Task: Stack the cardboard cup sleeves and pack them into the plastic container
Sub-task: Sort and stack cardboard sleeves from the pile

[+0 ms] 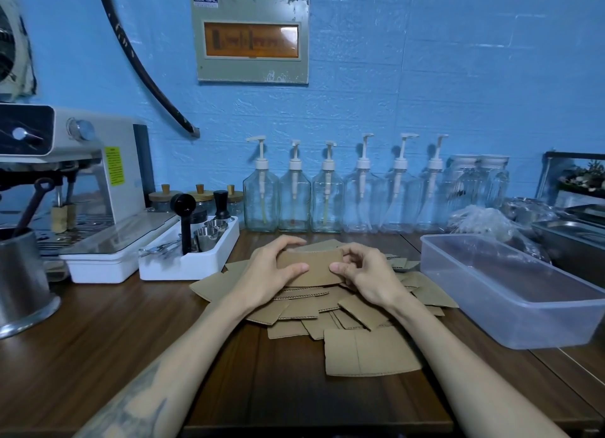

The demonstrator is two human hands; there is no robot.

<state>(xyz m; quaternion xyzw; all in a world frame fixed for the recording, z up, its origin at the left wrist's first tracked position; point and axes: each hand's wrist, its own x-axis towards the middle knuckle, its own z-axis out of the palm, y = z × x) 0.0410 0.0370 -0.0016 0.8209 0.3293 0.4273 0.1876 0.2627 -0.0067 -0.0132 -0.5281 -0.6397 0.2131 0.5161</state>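
Both hands are holding one flattened cardboard sleeve [309,269] above the loose pile of sleeves [327,310] lying on the wooden table [98,339]. The left hand [271,270] is gripping the sleeve's left end: the thumb is pressing on the near face and the curled fingers [288,241] are wrapping over the far top edge. The right hand [363,272] is pinching the right end, thumb on the near face, bent fingers behind the edge. The held sleeve is lying between the two thumbs, their tips near each other but apart. The clear plastic container [510,310] is standing to the right of the pile, open, with no sleeves visible inside.
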